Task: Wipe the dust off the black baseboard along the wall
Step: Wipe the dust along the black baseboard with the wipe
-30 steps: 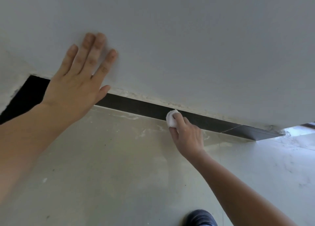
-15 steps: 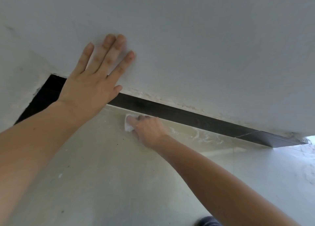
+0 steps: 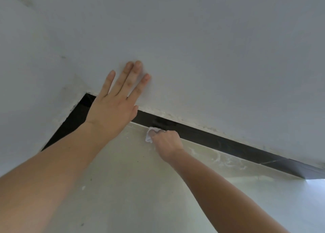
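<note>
A black baseboard (image 3: 219,141) runs along the foot of the white wall (image 3: 193,48), from the left corner down to the right. My right hand (image 3: 167,141) is shut on a small white tissue (image 3: 149,136) and presses it where the baseboard meets the floor. My left hand (image 3: 116,106) lies flat on the wall with fingers spread, its palm covering part of the baseboard near the corner. Most of the tissue is hidden under my fingers.
The pale floor (image 3: 131,188) carries white dust smears (image 3: 219,159) along the baseboard to the right of my right hand. A second strip of baseboard (image 3: 70,120) runs back from the corner on the left, under the side wall.
My right hand slid the tissue leftward along the baseboard, from its middle toward the corner. The view swung so the corner and my left hand sit more central. My left hand stays on the wall.
</note>
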Available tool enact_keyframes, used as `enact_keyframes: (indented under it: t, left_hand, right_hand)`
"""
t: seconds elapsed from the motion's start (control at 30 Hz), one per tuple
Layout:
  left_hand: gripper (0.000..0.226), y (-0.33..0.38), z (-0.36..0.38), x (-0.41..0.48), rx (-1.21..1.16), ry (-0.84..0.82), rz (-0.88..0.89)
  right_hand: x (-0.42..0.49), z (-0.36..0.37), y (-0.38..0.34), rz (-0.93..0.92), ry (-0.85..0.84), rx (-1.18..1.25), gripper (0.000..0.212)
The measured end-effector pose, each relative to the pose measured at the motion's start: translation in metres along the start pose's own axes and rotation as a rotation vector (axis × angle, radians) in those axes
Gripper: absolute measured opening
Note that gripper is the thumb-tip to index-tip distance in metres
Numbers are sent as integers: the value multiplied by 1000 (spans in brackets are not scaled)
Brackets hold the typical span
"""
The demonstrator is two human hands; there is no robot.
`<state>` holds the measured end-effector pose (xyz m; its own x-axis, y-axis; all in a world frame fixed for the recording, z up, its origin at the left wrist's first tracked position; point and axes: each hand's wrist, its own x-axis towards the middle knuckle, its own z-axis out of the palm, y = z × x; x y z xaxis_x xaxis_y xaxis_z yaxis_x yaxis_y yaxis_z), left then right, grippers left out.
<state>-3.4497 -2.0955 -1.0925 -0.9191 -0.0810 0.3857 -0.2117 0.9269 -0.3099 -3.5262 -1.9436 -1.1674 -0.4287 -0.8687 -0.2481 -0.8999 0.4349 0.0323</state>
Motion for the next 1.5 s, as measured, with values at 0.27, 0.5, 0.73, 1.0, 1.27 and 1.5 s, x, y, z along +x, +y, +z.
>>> enact_keyframes:
  t: [0.27,0.5,0.73,1.0,1.27,1.5]
  left_hand:
    - [86,1,-4,-1,7,-45,-5]
    - [84,1,-8,-2,4,-62,-1]
    - [84,6,-10,-3,-23,-113,-34]
    - [85,14,-22,-5,-84,-240,-79]
    - [67,4,-186,-16,-369,-827,-292]
    - [52,-62,-430,14,-610,-772,-615]
  right_hand:
    - [-32,-16,32,19,35,-86,44]
    - [-57,-9,29,116,-100,-34,31]
    - [-64,-8,55,192,-176,-145,36]
    - [-82,-44,37,198,-142,30,27]
    - [-132,-202,-1,130,-137,404,17]
    - [-192,-451,-37,84,-137,579,20]
